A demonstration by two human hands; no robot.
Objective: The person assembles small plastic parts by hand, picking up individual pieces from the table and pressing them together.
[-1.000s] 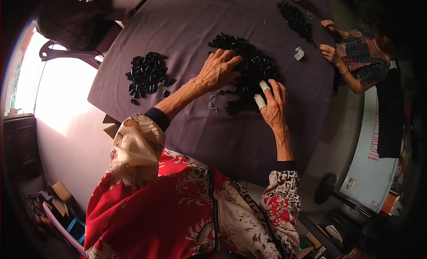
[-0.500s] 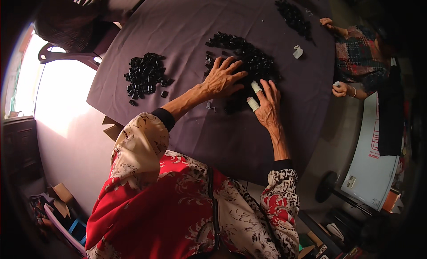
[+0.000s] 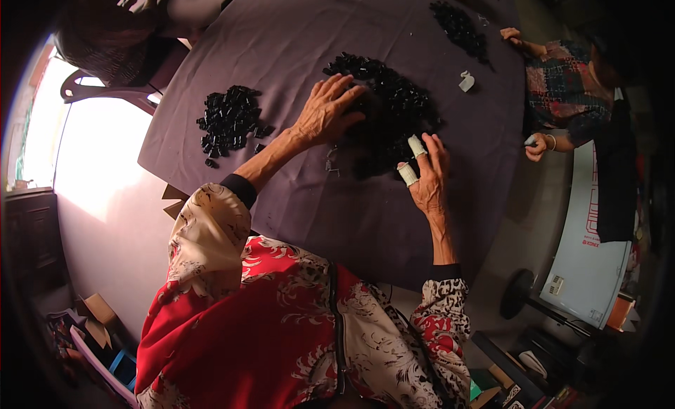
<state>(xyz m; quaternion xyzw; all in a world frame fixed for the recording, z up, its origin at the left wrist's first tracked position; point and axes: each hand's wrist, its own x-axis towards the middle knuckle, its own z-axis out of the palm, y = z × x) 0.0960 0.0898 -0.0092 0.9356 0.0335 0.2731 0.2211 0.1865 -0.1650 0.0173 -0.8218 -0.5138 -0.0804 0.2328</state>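
We log a heap of small glossy black pieces [image 3: 404,103] at 1 o'clock on the purple cloth-covered worktop [image 3: 309,216]; left hand [image 3: 325,108] at 12, right hand [image 3: 430,176] at 2, both open at its edges. Red lettering [image 3: 591,216] on pale flat panel [image 3: 583,289], 3 o'clock.

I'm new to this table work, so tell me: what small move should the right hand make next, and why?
Perhaps the right hand should pinch one piece from the central heap of small black pieces: its white-wrapped thumb and index finger stand apart beside the heap, with nothing visible between them.
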